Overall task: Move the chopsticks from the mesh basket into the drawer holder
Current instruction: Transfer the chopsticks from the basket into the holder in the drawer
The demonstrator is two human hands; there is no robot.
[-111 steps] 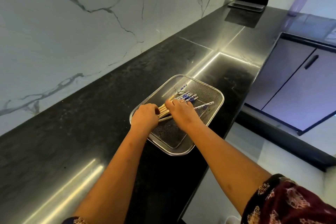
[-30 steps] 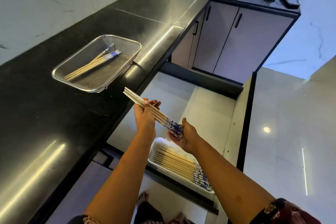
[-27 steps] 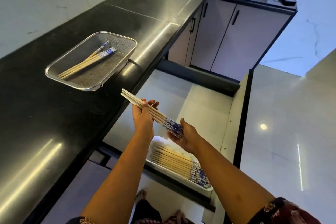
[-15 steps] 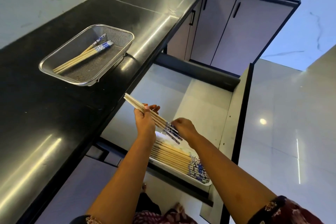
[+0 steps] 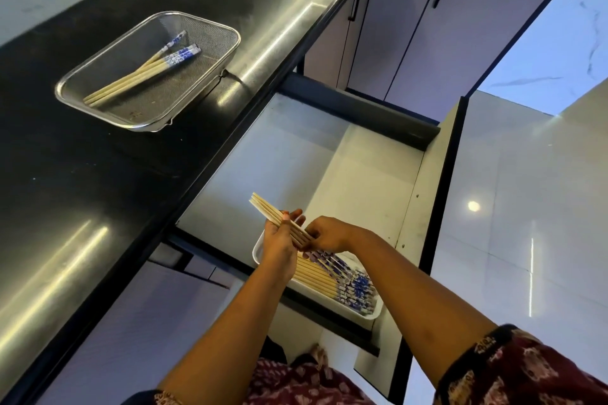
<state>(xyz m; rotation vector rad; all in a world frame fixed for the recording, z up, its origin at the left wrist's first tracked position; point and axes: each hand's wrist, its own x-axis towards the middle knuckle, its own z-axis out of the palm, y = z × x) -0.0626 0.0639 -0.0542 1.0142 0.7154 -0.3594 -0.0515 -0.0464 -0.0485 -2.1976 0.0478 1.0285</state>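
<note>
My left hand (image 5: 278,248) and right hand (image 5: 327,235) both close their fingers around a bundle of pale wooden chopsticks with blue-patterned ends (image 5: 283,220), low centre frame, just above the white rectangular drawer holder (image 5: 375,314). More chopsticks lie in the steel mesh basket (image 5: 98,108), upper left on the black glossy surface (image 5: 82,181).

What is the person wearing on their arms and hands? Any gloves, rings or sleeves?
Both hands, left hand and right hand, are bare: no gloves, and no rings or watch that I can make out. The forearms are uncovered. Short sleeves of dark maroon fabric with a pale printed pattern start at about the elbow.
</note>
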